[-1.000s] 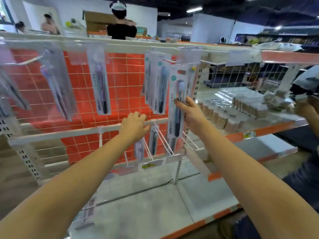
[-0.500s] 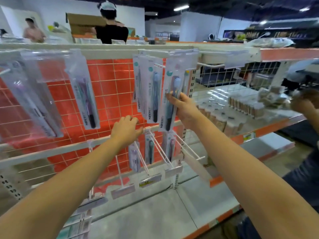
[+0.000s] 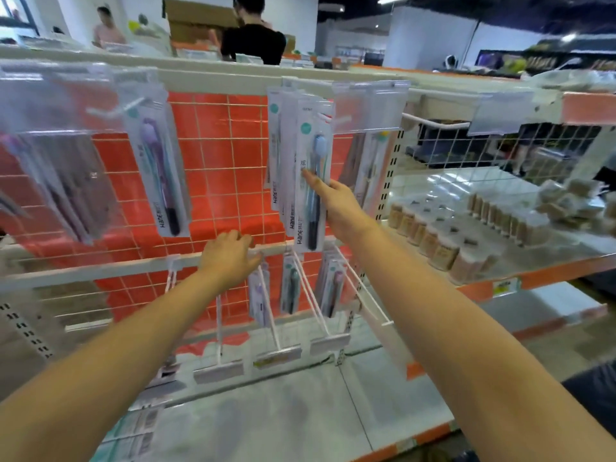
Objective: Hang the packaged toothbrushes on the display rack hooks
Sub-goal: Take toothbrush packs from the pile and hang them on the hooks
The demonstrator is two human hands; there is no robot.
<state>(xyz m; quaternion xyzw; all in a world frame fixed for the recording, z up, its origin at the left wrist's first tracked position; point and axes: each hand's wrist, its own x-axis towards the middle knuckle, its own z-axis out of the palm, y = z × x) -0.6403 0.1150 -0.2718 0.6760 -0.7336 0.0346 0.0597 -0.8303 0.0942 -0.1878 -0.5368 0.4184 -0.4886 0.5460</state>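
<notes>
Right hand (image 3: 336, 201) fingers clamp a packaged toothbrush (image 3: 311, 175) — left hand (image 3: 230, 258), fingers curled loosely apart, rests on the rack rail (image 3: 100, 268).

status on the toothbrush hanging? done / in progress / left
Done: packs hang on upper hooks, e.g. the purple toothbrush pack, and a few on the lower hooks. In hand: right hand holds the blue toothbrush pack at the upper hook's stack; whether it's seated is unclear. Left hand rests on the white rail. Left: lower hooks look sparsely filled.
</notes>
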